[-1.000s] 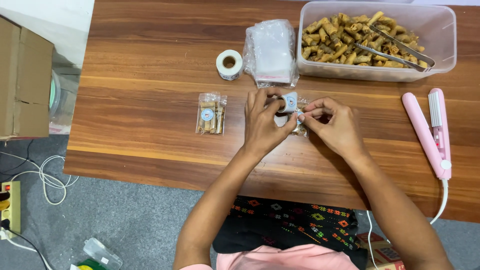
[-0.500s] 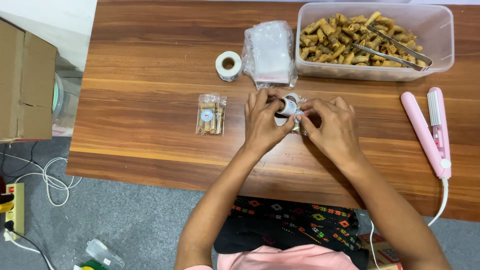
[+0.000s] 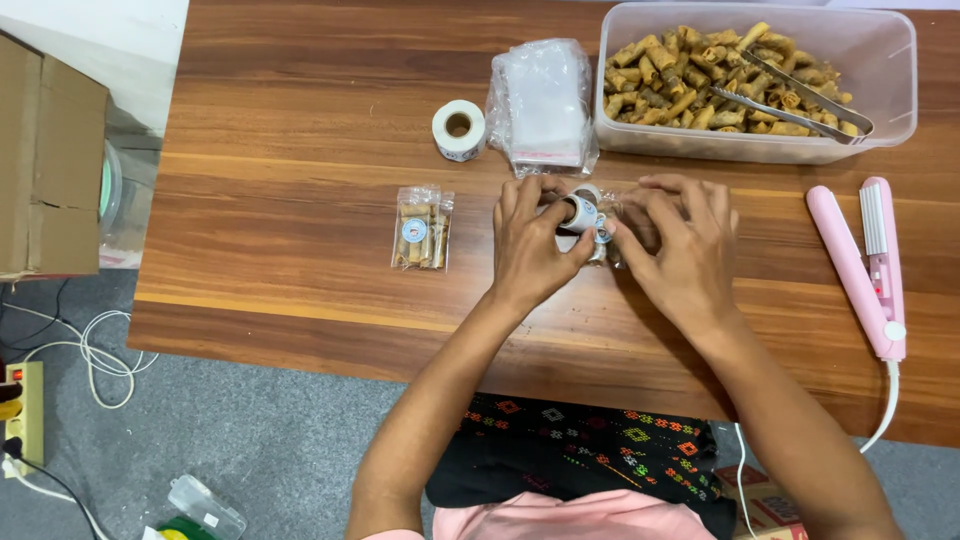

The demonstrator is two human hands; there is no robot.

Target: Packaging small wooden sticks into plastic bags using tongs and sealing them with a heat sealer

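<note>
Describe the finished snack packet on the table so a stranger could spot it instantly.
Start at the wooden table. Left of the left hand, lying alone, is a small clear packet of brown rolls with a round sticker. Unlike the stack of empty bags, it is filled.

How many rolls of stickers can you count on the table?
2: one sticker roll stands alone beside the stack of clear bags; the other roll is in the left hand.

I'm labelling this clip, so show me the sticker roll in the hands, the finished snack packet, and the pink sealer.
sticker roll (image 3: 578, 212), head view, its round side.
finished snack packet (image 3: 421, 228), head view, middle of the bag.
pink sealer (image 3: 862, 268), head view, mid-body.
</note>
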